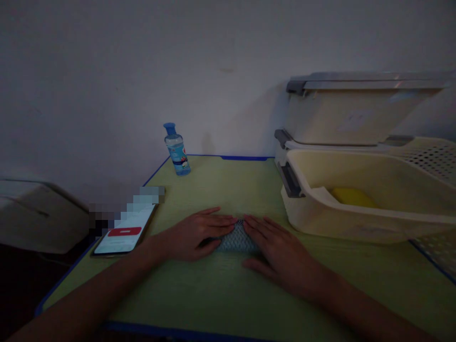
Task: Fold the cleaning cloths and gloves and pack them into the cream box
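Note:
A grey-blue roll with a knobbly, woven-looking texture (237, 240), perhaps a rolled cloth, lies crosswise on the table. Over its left end rests my left hand (194, 235), fingers stretched out along the top and thumb at the near side. My right hand (281, 251) lies across its right part with straight fingers, its thumb apart on the near side. The fingertips of both hands come close together at the far edge of the roll. Both ends of the roll are hidden under my hands.
The green table (199, 294) has a blue edge. On the left lies a phone (123, 232) with a lit screen; behind it stands a blue-capped bottle (178, 154). A cream bin (342, 228) holding something yellow (352, 197) and a lidded box (338, 116) stand at right.

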